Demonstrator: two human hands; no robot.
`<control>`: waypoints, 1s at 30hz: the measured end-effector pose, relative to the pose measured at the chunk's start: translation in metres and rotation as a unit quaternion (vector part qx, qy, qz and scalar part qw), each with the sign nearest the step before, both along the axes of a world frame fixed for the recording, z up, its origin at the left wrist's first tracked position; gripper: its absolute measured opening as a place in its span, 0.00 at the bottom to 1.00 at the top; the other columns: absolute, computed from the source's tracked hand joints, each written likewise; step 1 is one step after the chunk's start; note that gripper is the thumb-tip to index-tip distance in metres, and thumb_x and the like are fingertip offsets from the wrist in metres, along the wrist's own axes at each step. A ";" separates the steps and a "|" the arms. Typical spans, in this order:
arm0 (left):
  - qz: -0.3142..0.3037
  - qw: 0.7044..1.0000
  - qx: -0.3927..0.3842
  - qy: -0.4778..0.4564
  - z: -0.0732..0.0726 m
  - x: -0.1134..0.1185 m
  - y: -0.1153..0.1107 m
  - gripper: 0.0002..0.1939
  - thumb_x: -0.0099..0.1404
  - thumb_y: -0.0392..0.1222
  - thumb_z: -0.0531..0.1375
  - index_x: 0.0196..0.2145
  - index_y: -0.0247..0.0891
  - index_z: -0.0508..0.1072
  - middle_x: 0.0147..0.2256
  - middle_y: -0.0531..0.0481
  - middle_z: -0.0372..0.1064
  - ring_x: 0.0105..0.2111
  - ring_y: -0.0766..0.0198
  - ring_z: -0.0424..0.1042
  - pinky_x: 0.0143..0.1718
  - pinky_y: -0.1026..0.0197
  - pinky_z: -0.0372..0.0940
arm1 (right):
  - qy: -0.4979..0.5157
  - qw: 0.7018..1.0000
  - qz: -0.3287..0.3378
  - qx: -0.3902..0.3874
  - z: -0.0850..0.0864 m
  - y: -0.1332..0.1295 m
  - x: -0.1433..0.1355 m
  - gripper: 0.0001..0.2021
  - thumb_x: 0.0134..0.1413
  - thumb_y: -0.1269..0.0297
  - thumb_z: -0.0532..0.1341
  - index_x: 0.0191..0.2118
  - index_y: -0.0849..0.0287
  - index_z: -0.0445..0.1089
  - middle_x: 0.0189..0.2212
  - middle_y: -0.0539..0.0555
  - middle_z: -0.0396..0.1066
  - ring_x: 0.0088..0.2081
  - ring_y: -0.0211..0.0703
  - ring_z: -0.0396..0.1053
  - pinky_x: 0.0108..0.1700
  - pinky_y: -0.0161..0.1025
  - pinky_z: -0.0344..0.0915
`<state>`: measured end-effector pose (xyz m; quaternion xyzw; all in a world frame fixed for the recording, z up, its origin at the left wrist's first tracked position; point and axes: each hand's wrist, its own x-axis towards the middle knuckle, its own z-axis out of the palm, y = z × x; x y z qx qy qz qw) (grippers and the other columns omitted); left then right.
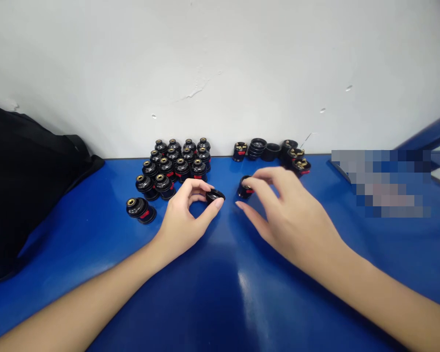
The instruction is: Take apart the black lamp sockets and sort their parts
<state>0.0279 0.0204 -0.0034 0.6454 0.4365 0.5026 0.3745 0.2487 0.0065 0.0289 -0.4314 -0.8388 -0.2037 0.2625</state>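
My left hand (187,212) pinches a round black cap (215,195) between thumb and fingers, above the blue table. To its right, my right hand (278,205) is spread with its fingers apart, its index finger at a black cylindrical part (244,187) with a red mark. Thumb and part do not appear to touch. Left of my left hand, a black assembled part (141,210) with a brass-coloured ring on top leans on the table. Behind it stand several similar parts (165,186) in rows.
Against the white wall (220,73) are stacked black caps (257,147), a black ring (270,152) and open black parts with metal pieces (301,167). Black cloth (33,181) covers the table's left. A blurred-out object (381,183) and a blue bar (429,132) are at right.
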 end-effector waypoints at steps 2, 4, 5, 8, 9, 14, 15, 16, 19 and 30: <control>0.001 1.000 0.000 0.000 0.000 0.000 0.000 0.13 0.70 0.43 0.70 0.46 0.41 0.71 0.48 0.48 0.74 0.46 0.61 0.78 0.50 0.57 0.74 | -0.050 0.999 -0.004 -0.001 0.001 -0.008 -0.005 0.16 0.66 0.68 0.66 0.55 0.74 0.73 0.49 0.75 0.75 0.48 0.67 0.75 0.48 0.58 0.79; 0.005 1.000 0.003 -0.001 -0.001 0.000 0.000 0.13 0.70 0.43 0.70 0.46 0.41 0.71 0.48 0.48 0.74 0.46 0.61 0.78 0.50 0.57 0.74 | -0.082 0.997 -0.009 -0.006 -0.004 -0.009 -0.007 0.21 0.65 0.69 0.67 0.58 0.80 0.71 0.51 0.78 0.75 0.51 0.70 0.75 0.50 0.59 0.79; 0.007 1.000 0.004 -0.001 -0.001 0.000 0.000 0.13 0.69 0.43 0.70 0.46 0.41 0.71 0.48 0.48 0.74 0.45 0.61 0.78 0.50 0.57 0.74 | -0.091 0.996 -0.010 -0.007 -0.006 -0.008 -0.007 0.23 0.65 0.70 0.67 0.60 0.81 0.70 0.52 0.79 0.75 0.52 0.71 0.74 0.51 0.60 0.79; 0.009 1.000 0.005 0.000 -0.001 -0.001 0.000 0.13 0.69 0.44 0.70 0.46 0.40 0.71 0.48 0.47 0.75 0.45 0.61 0.78 0.50 0.57 0.74 | -0.090 0.996 -0.011 -0.012 -0.013 -0.002 -0.005 0.23 0.67 0.70 0.64 0.62 0.81 0.68 0.54 0.80 0.74 0.55 0.72 0.73 0.54 0.61 0.78; 0.009 1.000 0.004 0.002 -0.001 -0.001 0.000 0.13 0.69 0.44 0.70 0.46 0.40 0.71 0.48 0.47 0.75 0.45 0.61 0.79 0.50 0.57 0.75 | -0.082 0.996 -0.010 -0.019 -0.014 0.000 -0.004 0.24 0.68 0.69 0.63 0.64 0.79 0.68 0.55 0.79 0.74 0.56 0.72 0.73 0.55 0.62 0.78; 0.011 1.000 0.012 0.013 0.000 -0.001 -0.001 0.12 0.69 0.43 0.70 0.44 0.40 0.72 0.48 0.46 0.76 0.47 0.59 0.79 0.51 0.55 0.75 | -0.010 0.996 0.015 -0.084 -0.018 0.015 0.005 0.29 0.68 0.67 0.61 0.71 0.71 0.61 0.60 0.79 0.70 0.62 0.76 0.69 0.59 0.69 0.74; 0.012 1.000 0.016 0.016 0.000 -0.001 0.000 0.12 0.69 0.43 0.70 0.44 0.40 0.72 0.48 0.46 0.76 0.48 0.59 0.79 0.51 0.55 0.75 | 0.001 0.996 0.019 -0.092 -0.018 0.019 0.008 0.30 0.68 0.66 0.61 0.71 0.71 0.61 0.61 0.79 0.70 0.63 0.76 0.69 0.60 0.70 0.74; 0.014 0.999 0.021 0.019 0.000 -0.001 0.000 0.12 0.69 0.44 0.70 0.44 0.41 0.72 0.48 0.45 0.76 0.48 0.58 0.79 0.52 0.54 0.75 | 0.007 0.995 0.022 -0.097 -0.019 0.023 0.010 0.30 0.68 0.66 0.61 0.72 0.70 0.60 0.61 0.78 0.69 0.63 0.76 0.69 0.61 0.70 0.73; 0.019 0.999 0.030 0.036 0.000 -0.001 0.000 0.12 0.68 0.44 0.70 0.44 0.41 0.73 0.48 0.45 0.77 0.48 0.57 0.79 0.54 0.52 0.75 | 0.010 0.994 0.032 -0.107 -0.019 0.036 0.015 0.29 0.69 0.66 0.60 0.72 0.71 0.61 0.63 0.78 0.68 0.64 0.75 0.68 0.63 0.70 0.72; 0.011 0.998 0.032 0.045 0.001 -0.002 -0.001 0.12 0.67 0.44 0.71 0.44 0.40 0.74 0.47 0.45 0.78 0.47 0.58 0.78 0.54 0.52 0.74 | 0.003 0.991 0.058 -0.118 -0.023 0.052 0.018 0.29 0.68 0.69 0.61 0.70 0.77 0.62 0.69 0.80 0.63 0.70 0.74 0.63 0.70 0.67 0.66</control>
